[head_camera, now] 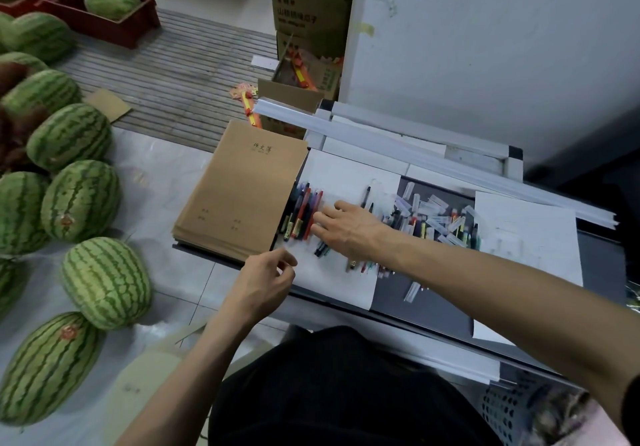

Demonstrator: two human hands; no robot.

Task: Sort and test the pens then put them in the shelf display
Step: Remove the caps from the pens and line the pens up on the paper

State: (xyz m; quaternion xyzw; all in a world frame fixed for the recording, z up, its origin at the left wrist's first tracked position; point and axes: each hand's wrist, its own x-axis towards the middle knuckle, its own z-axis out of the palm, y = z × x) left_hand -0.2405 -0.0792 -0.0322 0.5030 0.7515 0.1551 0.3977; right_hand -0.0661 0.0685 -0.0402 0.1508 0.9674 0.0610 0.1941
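A row of sorted pens (303, 211) in red, black and purple lies on a white sheet (349, 175) beside a stack of brown notebooks (242, 189). My right hand (349, 230) reaches across the sheet, fingers spread flat, its tips touching the right side of that row. A few loose pens (367, 265) show below its wrist. A mixed heap of pens and clear caps (433, 220) sits on the dark shelf surface (415, 307) to the right. My left hand (266, 282) hovers at the shelf's front edge, fingers loosely curled, holding nothing visible.
Several watermelons (79, 199) cover the floor at left, some in red crates (100, 12). Cardboard boxes (304, 12) stand behind the shelf. White price-strip rails (398, 140) run along the shelf's back. Another white sheet (530, 237) lies at right. A plastic basket (512, 411) sits at bottom right.
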